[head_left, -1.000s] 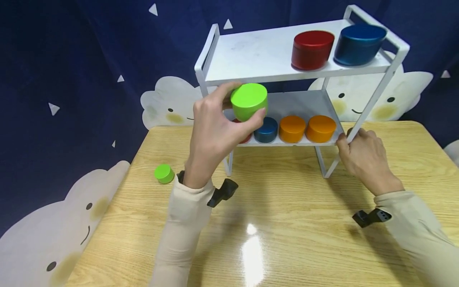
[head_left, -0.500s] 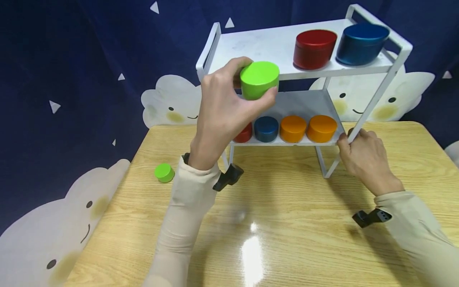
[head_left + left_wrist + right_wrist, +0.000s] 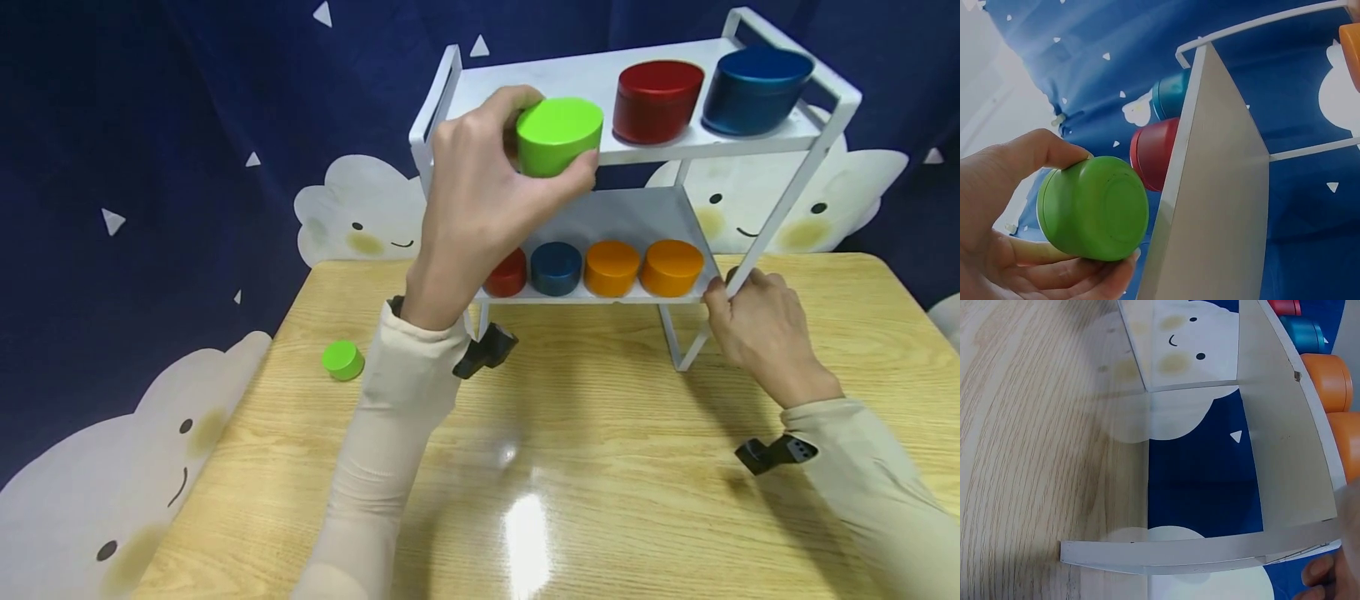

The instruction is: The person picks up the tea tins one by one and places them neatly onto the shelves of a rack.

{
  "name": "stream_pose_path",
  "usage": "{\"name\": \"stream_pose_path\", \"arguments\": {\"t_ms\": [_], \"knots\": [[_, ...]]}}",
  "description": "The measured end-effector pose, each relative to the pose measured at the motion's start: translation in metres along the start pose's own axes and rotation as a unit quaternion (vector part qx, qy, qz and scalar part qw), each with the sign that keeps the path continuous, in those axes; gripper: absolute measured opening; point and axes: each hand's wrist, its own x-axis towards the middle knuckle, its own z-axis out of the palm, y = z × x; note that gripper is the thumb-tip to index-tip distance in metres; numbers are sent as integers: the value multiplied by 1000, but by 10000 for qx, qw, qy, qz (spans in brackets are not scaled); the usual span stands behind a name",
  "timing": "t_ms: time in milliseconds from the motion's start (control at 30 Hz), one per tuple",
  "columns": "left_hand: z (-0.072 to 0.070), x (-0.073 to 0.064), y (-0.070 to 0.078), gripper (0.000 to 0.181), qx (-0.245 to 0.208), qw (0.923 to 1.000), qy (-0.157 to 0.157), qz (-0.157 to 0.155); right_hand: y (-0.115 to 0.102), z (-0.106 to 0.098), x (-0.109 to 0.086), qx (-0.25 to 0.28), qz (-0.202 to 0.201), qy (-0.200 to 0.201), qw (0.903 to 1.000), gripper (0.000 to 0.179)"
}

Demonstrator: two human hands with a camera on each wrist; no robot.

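Observation:
My left hand holds a light green round tin between thumb and fingers, its flat top facing up. In the head view the tin overlaps the front edge of the white rack's upper shelf, left of a red tin and a blue tin standing there. From the left wrist, the green tin's underside shows beside the shelf edge, with a narrow gap. My right hand grips the rack's right front post at lower-shelf height; its fingers are partly hidden.
On the lower shelf stand a smaller red tin, a blue tin and two orange tins. A small green tin sits on the wooden table at left. A dark blue curtain hangs behind.
My left hand has raised the green tin up and to the right, from in front of the lower shelf to the upper shelf's edge. My right hand keeps its grip on the post.

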Motion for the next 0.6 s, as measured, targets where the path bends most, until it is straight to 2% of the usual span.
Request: {"name": "stream_pose_path", "arguments": {"t_ms": [200,467,600], "knots": [[5,15,1,42,147,9997,-164,-116,0,-1,0,14,99,-34,9999,58],[13,37,-9,46,479,9968,-477,-429,-1,-1,1,87,107,-97,9999,57],[17,42,-14,49,247,9972,-448,-541,-2,-1,1,70,40,-14,10000,58]]}}
